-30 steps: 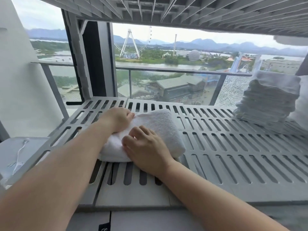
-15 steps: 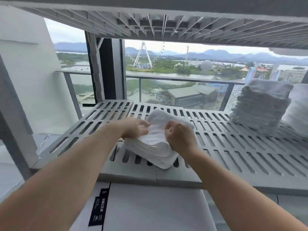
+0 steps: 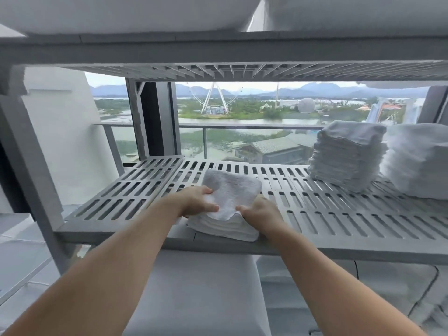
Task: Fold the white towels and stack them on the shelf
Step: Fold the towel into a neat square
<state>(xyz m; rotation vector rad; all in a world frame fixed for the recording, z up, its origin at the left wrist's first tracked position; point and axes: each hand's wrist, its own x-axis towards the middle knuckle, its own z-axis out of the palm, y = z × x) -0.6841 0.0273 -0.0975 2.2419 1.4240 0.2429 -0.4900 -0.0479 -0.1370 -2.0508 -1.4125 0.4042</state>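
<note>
A folded white towel (image 3: 230,190) lies on the grey slotted shelf (image 3: 339,214), near its front edge. My left hand (image 3: 197,201) grips the towel's left side, thumb on top and fingers curled at its edge. My right hand (image 3: 260,212) holds the towel's near right corner, fingers tucked against the folded layers. A tall stack of folded white towels (image 3: 346,156) stands at the back right of the same shelf.
A second pile of white towels (image 3: 419,161) sits at the far right. Another slotted shelf (image 3: 218,69) runs close overhead, with white bundles on top. A grey upright post (image 3: 31,166) stands at left. Behind the shelf is a window and balcony railing.
The view has pulled back and lowered. The towel has gone from a rumpled bundle under my hands to a flat folded square, and my hands have shifted to its near left and right sides.
</note>
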